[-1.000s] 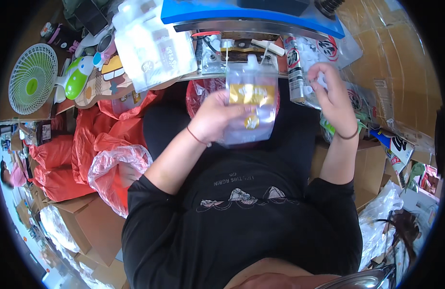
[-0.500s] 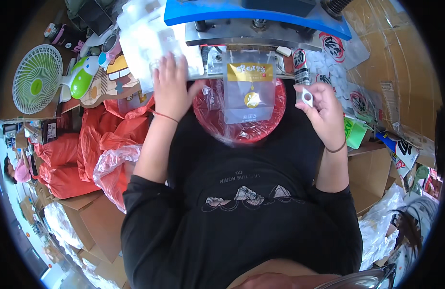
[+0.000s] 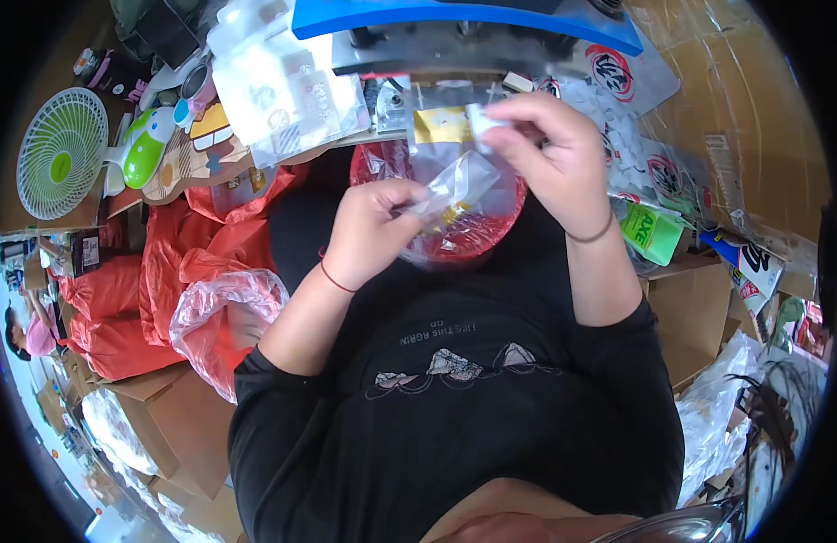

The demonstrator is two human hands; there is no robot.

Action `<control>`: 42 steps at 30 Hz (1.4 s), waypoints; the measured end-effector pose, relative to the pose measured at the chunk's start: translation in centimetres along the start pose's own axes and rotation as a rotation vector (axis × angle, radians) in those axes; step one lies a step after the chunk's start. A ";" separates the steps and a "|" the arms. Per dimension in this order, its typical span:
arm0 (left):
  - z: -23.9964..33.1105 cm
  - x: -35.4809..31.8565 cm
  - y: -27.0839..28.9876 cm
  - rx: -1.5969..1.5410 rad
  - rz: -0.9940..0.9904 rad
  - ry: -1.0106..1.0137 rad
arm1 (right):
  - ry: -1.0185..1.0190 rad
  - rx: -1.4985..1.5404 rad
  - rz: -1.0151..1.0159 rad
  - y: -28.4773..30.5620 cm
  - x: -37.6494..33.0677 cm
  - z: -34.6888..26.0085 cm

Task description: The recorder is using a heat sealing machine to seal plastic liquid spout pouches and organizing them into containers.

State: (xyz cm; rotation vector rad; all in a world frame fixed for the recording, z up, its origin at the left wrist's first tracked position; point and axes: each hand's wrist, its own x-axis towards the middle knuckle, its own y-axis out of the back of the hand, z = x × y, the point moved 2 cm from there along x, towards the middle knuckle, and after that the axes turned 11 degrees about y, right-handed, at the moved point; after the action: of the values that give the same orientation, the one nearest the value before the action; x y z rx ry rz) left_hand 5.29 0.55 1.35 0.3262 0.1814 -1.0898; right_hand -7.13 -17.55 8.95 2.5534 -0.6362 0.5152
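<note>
My left hand (image 3: 371, 228) pinches the lower part of a clear plastic pouch (image 3: 441, 125) with a gold printed band. That end of the pouch is bent up and creased, while its upper end lies at the front of the press. Between the thumb and fingers of my right hand (image 3: 563, 163) is a small white plastic fitting (image 3: 479, 125), held right beside the pouch. Below both hands sits a round tub lined with red plastic film (image 3: 491, 242); its inside is partly hidden by the pouch.
A press with a blue plate (image 3: 491, 25) spans the far edge. White fittings (image 3: 626, 136) lie heaped on the right; a stack of clear pouches (image 3: 296, 113) lies left. A fan (image 3: 61, 154) stands far left, above red bags (image 3: 110, 312). A cardboard wall (image 3: 744, 118) borders the right.
My left hand has come from the pouch stack to the pouch at the press and now grips it. My right hand has moved left with the white fitting, up to that pouch.
</note>
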 end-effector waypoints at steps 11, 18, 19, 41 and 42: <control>-0.3 0.7 -4.9 -0.620 -0.493 0.343 | 0.132 -0.601 -0.335 6.0 -0.8 1.5; 0.3 7.3 -1.0 -0.674 -0.357 0.301 | -0.248 -0.699 -0.661 10.3 -5.4 5.8; 0.0 7.3 -0.9 -0.671 -0.345 0.297 | -0.241 -0.623 -0.731 10.3 -5.6 6.1; -1.0 0.0 0.8 0.015 0.121 -0.173 | 0.157 -0.183 -0.079 -0.2 -0.2 0.0; -0.8 -0.1 0.2 -0.045 0.052 -0.110 | 0.131 -0.087 0.052 0.0 0.0 -0.1</control>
State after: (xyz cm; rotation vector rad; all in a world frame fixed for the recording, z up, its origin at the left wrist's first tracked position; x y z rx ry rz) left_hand 5.44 0.95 0.69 0.2290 0.0990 -1.0480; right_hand -7.18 -17.50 9.02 2.4050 -0.6645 0.6526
